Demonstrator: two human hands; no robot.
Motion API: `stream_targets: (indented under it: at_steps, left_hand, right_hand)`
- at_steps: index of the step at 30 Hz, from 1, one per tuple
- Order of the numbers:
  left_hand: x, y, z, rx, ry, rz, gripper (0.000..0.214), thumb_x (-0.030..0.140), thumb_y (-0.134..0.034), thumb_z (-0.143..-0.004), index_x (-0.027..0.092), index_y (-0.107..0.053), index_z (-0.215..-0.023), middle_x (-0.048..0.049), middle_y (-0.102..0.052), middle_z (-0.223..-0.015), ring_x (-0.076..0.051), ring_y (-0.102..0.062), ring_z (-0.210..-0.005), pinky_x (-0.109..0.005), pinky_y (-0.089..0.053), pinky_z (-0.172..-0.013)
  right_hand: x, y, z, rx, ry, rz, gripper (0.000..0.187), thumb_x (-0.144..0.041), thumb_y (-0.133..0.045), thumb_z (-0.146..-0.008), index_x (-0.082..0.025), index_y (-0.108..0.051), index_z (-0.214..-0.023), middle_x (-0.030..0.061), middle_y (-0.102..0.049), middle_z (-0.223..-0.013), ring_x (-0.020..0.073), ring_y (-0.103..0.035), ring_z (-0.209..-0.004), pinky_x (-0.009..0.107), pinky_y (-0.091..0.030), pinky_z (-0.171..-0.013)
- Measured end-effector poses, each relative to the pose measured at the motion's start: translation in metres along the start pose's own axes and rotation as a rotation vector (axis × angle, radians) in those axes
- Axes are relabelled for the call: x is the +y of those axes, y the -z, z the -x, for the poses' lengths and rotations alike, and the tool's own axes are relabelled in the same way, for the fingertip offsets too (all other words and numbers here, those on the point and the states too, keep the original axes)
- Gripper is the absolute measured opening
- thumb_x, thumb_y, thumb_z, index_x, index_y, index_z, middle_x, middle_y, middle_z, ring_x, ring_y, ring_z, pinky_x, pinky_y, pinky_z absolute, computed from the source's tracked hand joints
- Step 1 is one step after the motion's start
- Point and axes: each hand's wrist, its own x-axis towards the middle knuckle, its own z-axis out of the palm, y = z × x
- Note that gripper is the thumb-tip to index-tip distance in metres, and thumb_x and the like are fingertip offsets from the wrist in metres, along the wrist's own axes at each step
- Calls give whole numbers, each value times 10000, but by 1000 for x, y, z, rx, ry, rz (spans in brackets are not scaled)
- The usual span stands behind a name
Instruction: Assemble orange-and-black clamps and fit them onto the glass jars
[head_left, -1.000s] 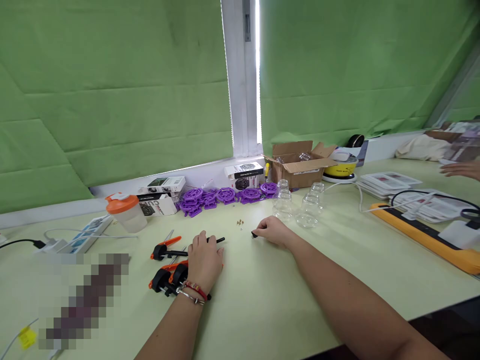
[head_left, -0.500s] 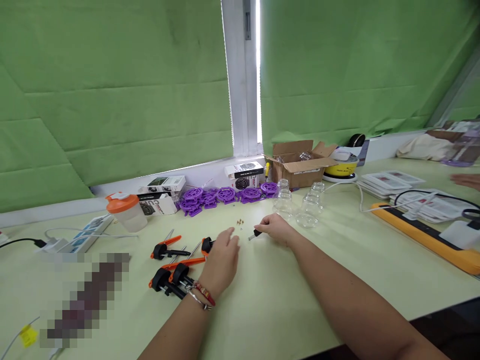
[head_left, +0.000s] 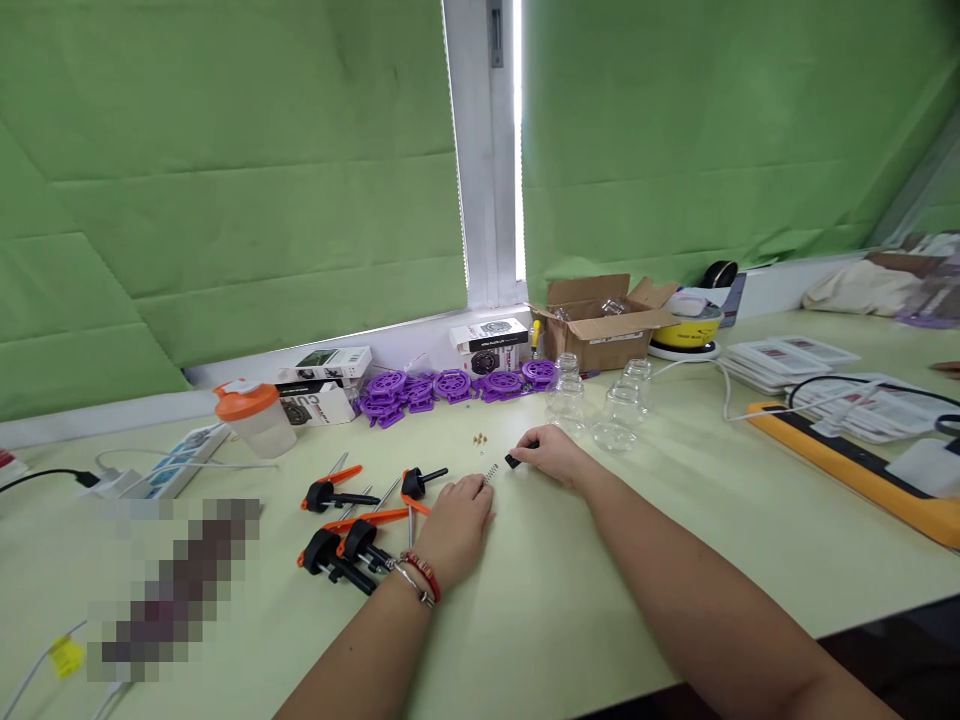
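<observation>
My left hand [head_left: 461, 520] is closed, its fingertips on the lower end of a small metal spring [head_left: 491, 472]. Just right of the spring, my right hand [head_left: 553, 455] pinches a small black part [head_left: 513, 460]; its exact kind is too small to tell. The spring and the black part are apart. Several tiny brass-coloured pieces [head_left: 480, 438] lie on the table beyond the spring. Left of my left hand are several black and orange crank-handle assemblies [head_left: 360, 540] with metal rods, one [head_left: 415, 484] close to my fingers.
Purple plastic wheel-shaped parts [head_left: 452, 385] line the back, with printed boxes [head_left: 322, 400] behind. Clear jars [head_left: 616, 425] and an open carton [head_left: 600, 345] stand right of centre. An orange-lidded shaker [head_left: 251, 410] is at left. Another person's fingertips [head_left: 946, 369] show at far right.
My left hand has come down and right to the spring. The spring, earlier at the black part in my right hand, now sits apart from it at my left fingertips.
</observation>
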Motion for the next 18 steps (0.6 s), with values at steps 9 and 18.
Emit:
stream_targets:
  at_steps: [9,18]
  left_hand:
    - [-1,2,3,-14,47,-6,273,257,-389,-870,205,-544,-1088,-93,-505,-1246,-229,-436,-1168,-401,-317,-995]
    - [-5,14,14,-48,47,8,202,286,-445,-845,188,-574,-966,-104,-517,-1203,-246,-473,-1119,-397,-348,-952]
  right_hand:
    - [2,0,-4,4,187,324,186,-361,-685,-667,-198,-709,-752,29,-667,-785,151,-562,-727,238,-401,-658]
    - [-6,-12,-4,90,436,617,230,-338,-547,-835,-221,-731,-910,71,-644,-953,196,-512,-906,288,-361,-815]
